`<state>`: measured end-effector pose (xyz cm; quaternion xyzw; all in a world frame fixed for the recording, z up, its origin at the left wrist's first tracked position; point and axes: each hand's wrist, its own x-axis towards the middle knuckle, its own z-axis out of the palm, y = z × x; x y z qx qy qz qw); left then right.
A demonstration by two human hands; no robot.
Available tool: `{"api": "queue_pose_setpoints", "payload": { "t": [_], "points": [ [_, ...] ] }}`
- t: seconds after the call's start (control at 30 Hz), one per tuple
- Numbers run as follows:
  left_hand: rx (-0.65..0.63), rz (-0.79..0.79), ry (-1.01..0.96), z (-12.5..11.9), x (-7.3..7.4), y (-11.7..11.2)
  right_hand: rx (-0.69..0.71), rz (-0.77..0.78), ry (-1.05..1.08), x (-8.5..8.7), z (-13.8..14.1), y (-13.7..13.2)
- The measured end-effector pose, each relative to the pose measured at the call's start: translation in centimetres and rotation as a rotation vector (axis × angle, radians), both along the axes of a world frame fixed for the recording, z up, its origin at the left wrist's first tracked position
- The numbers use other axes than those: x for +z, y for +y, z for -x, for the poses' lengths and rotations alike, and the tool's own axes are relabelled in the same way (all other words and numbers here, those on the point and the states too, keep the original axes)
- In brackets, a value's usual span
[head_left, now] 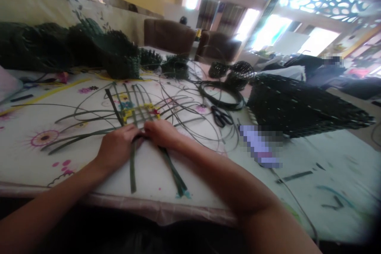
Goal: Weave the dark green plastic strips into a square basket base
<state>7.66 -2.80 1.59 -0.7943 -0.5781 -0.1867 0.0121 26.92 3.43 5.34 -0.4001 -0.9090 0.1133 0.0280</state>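
A flat lattice of dark green weaving strips lies on the flowered tablecloth. Long loose strip ends fan out to the left and toward me. My left hand rests at the near edge of the lattice with fingers curled over a strip. My right hand sits right beside it, fingers bent and pressed onto the strips where they cross. The two hands touch each other. The fingertips are partly hidden and blurred.
Black scissors and a coil of dark cord lie to the right. A large dark woven basket lies on its side at the right. Several dark green woven pieces stand along the back. The table's near edge is close.
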Motion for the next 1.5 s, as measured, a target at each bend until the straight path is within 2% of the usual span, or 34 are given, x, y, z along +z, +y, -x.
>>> {"api": "queue_pose_setpoints", "payload": {
  "t": [0.17, 0.37, 0.8, 0.97, 1.13, 1.37, 1.5],
  "points": [
    [0.025, 0.005, 0.031, -0.2, 0.1, 0.3, 0.108, 0.062, 0.065, 1.4, -1.1, 0.7],
    [0.028, 0.027, 0.029, -0.2, 0.1, 0.4, 0.205, 0.115, 0.043, 2.7, -2.3, 1.2],
    [0.044, 0.038, 0.054, -0.4, 0.4, 0.4, 0.347, 0.144, 0.022, 2.8, -2.4, 1.5],
    [0.038, 0.053, 0.045, -0.5, 0.3, 0.3, 0.355, 0.146, -0.017, 3.1, -2.9, 1.3],
    [0.053, 0.054, 0.043, -0.5, 0.3, 0.4, 0.417, 0.208, 0.012, 3.1, -3.1, 1.8],
    [0.047, 0.043, 0.042, -0.6, 0.2, 0.4, 0.389, 0.148, -0.031, 2.9, -2.6, 1.6],
    [0.05, 0.037, 0.036, -0.6, 0.2, 0.3, 0.399, 0.206, -0.03, 3.4, -3.1, 1.5]
  ]
}}
